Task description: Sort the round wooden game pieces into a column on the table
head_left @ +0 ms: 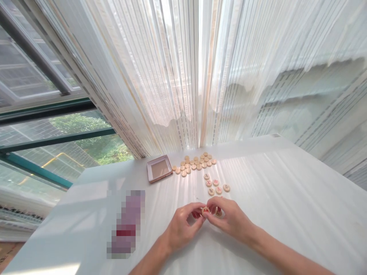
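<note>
A round wooden Chinese chess piece (205, 211) with a red character faces up toward me between my two hands. My left hand (182, 225) is closed in a pinch, its fingertips at the piece's left side. From the right, my right hand (231, 217) pinches the same piece between thumb and index finger. Under the right fingers another chess piece (218, 212) is partly hidden, and something red shows behind the left fingers. Just beyond the hands lie several face-up chess pieces (218, 190) with red or black characters, one black-marked piece (226, 187) slightly apart to the right.
Farther back, several chess pieces (199, 167) with no visible markings lie in a loose cluster. Beside them stands a shallow open box (159, 169). A pixelated purple and red patch (129, 214) covers something at left on the white table (286, 214). Sheer curtains (183, 76) hang behind the far edge.
</note>
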The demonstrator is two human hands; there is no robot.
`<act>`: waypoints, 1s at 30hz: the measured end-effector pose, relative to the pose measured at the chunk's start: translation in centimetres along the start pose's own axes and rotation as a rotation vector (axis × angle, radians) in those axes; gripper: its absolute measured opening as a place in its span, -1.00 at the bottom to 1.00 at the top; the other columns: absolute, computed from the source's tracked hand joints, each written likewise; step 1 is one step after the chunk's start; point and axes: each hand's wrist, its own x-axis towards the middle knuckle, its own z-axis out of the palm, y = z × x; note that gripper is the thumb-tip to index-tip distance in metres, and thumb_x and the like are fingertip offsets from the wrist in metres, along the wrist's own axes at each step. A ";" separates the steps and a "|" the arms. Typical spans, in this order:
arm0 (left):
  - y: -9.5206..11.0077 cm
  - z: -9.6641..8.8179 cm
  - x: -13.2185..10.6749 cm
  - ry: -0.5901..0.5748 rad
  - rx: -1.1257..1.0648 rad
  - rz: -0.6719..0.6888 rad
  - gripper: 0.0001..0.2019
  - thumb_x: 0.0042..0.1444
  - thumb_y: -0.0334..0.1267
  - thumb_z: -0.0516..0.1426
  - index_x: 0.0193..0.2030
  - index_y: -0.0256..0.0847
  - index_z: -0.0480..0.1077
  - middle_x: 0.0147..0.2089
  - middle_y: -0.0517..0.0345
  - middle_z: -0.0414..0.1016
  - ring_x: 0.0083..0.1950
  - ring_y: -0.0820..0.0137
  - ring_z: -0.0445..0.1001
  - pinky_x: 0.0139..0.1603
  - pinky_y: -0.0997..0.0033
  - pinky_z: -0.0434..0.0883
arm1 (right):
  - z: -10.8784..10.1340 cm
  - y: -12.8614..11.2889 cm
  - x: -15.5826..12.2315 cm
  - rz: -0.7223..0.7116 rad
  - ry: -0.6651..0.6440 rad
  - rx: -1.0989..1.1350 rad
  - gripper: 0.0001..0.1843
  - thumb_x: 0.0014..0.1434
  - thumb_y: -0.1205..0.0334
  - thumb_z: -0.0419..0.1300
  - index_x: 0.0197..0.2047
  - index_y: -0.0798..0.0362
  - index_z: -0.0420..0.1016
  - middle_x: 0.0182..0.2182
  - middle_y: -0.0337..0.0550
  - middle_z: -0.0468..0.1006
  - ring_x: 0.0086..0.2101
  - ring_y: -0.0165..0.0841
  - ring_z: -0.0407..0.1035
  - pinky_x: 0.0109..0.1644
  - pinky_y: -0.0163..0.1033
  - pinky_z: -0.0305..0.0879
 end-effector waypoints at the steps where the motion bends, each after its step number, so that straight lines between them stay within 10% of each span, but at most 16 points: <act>1: 0.0 0.0 0.0 -0.005 0.002 -0.003 -0.74 0.33 -0.22 0.23 0.12 -0.17 0.55 -0.03 0.00 0.71 -0.20 0.31 0.65 -0.08 0.33 0.61 | 0.0 0.0 0.0 0.006 0.001 0.000 -0.80 0.36 0.09 0.23 -0.28 0.00 0.51 -0.43 -0.19 0.63 -0.44 -0.34 0.48 -0.37 -0.29 0.40; 30: -0.3 -0.7 0.2 -0.014 -0.242 -0.156 -0.70 0.39 -0.13 0.18 0.17 -0.19 0.49 -0.06 -0.07 0.69 -0.20 0.27 0.67 -0.05 0.27 0.57 | 0.5 0.3 -0.3 0.006 -0.013 0.087 -0.85 0.39 0.25 0.16 0.00 -0.04 0.49 -0.22 -0.15 0.65 -0.28 -0.30 0.53 -0.22 -0.24 0.45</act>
